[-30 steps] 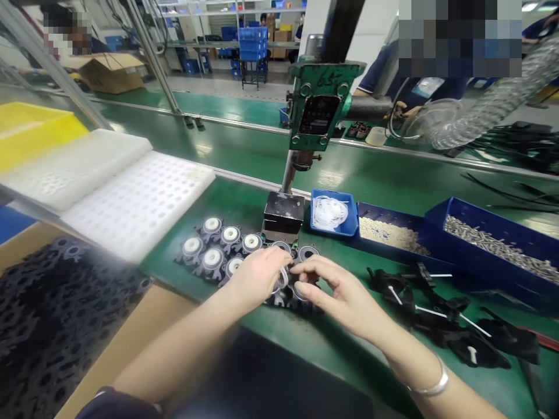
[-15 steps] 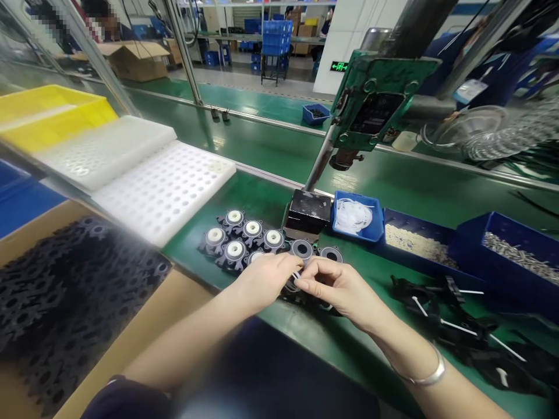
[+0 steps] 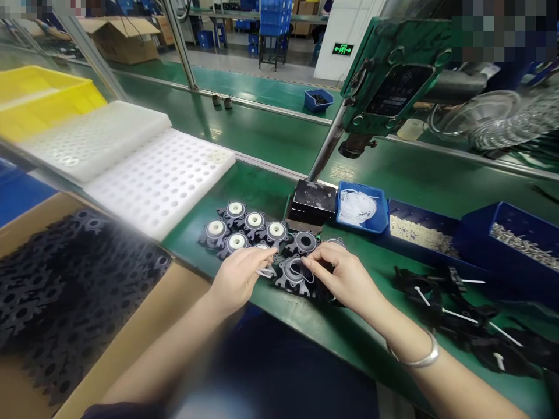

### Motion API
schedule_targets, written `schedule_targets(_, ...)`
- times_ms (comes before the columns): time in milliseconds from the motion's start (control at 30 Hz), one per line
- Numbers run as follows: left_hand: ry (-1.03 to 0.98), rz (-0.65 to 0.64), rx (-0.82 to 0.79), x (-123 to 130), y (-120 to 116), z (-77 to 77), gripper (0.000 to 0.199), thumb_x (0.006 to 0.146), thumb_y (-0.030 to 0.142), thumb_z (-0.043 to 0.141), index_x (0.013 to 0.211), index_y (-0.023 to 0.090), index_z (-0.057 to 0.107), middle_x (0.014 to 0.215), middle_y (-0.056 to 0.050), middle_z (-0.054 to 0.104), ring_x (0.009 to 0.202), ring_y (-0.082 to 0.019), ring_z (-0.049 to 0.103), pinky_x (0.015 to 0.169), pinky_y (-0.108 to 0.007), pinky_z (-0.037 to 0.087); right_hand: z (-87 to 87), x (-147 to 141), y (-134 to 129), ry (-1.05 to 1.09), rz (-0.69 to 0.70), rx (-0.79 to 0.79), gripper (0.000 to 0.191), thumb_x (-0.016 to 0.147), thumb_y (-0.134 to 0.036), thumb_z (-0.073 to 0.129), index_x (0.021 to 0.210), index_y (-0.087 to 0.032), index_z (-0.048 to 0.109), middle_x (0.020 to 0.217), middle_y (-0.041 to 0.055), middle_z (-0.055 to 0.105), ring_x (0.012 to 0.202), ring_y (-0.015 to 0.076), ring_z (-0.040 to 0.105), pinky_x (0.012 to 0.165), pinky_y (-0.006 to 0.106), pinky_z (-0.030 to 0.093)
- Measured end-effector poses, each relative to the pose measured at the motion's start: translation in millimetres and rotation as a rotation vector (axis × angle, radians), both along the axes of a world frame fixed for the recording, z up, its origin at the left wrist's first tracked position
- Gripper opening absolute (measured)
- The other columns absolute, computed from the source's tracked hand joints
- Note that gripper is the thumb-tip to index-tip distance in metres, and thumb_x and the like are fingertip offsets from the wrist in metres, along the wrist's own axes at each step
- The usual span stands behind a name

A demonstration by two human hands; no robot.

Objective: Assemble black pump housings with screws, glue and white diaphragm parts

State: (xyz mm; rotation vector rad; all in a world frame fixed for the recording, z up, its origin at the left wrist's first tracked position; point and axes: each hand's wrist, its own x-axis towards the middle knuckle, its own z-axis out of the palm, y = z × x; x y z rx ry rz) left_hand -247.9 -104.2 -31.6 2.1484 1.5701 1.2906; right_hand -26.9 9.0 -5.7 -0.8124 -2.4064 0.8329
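My right hand (image 3: 343,270) pinches a thin pale ring (image 3: 311,278) between thumb and forefinger. The ring hangs tilted over a black toothed part (image 3: 286,278) with a round hole. My left hand (image 3: 240,273) is closed on several similar pale rings (image 3: 264,272), which poke out below its fingertips. Left of the hands stand black parts topped with white round pieces (image 3: 254,220), one of them partly behind my left fingers. Behind my right hand is another black part (image 3: 305,241) with no white piece on it.
A black block (image 3: 313,201) stands under a green press head (image 3: 393,75). Right of it are a blue tray of pale rings (image 3: 384,218) and blue bins (image 3: 469,233). White hole trays (image 3: 196,201) and a carton of black parts (image 3: 192,291) lie left; black assemblies (image 3: 471,320) lie right.
My hands were together over the black part and have drawn apart. The left hand has moved left with its rings; the right hand now holds a single ring away from them.
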Motion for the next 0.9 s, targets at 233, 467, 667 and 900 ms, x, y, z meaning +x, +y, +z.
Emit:
schedule_targets(233, 0.13, -0.105, 0.14, 8.6, -10.7, -12.0, 0.034, 0.095, 0.012, 0.044, 0.128, 0.016, 0.054, 0.121, -0.014, 0.067, 0.117, -0.021, 0.061, 0.099, -0.041, 0.05, -2.9, -4.5, -1.7, 0.04, 0.003, 0.074, 0.037, 0.103, -0.038, 0.052, 0.076, -0.014, 0.06, 0.077, 0.003, 0.056, 0.074, 0.0128, 0.05, 0.074, 0.027, 0.038)
schedule_targets(467, 0.213, -0.039, 0.207, 18.8, -18.8, -21.3, 0.032, 0.093, 0.01, 0.045, 0.122, 0.013, 0.057, 0.122, -0.015, 0.067, 0.127, -0.022, 0.056, 0.107, -0.044, 0.045, -9.0, -6.7, -1.3, -0.026, -0.001, 0.218, 0.035, 0.103, -0.035, 0.051, 0.076, -0.013, 0.058, 0.078, 0.0057, 0.056, 0.075, 0.0152, 0.05, 0.076, 0.03, 0.037)
schedule_targets(667, 0.453, -0.182, 0.149, 20.7, -17.2, -28.3, 0.035, 0.094, 0.01, 0.043, 0.126, 0.009, 0.056, 0.133, -0.016, 0.062, 0.137, -0.024, 0.046, 0.114, -0.046, 0.038, -16.0, -7.9, -0.7, -0.081, -0.02, 0.339, 0.035, 0.103, -0.033, 0.048, 0.076, -0.012, 0.057, 0.079, 0.0073, 0.054, 0.077, 0.0162, 0.048, 0.076, 0.032, 0.037)
schedule_targets(900, 0.51, -0.25, 0.135, 14.5, -12.5, -22.1, 0.033, 0.095, 0.009, 0.042, 0.124, 0.008, 0.057, 0.136, -0.014, 0.06, 0.139, -0.027, 0.042, 0.116, -0.049, 0.035, -10.0, 0.3, -5.5, -0.069, 0.105, 0.376, 0.026, 0.103, -0.019, 0.044, 0.126, -0.012, 0.052, 0.11, 0.0096, 0.058, 0.103, 0.0203, 0.05, 0.09, 0.036, 0.038)
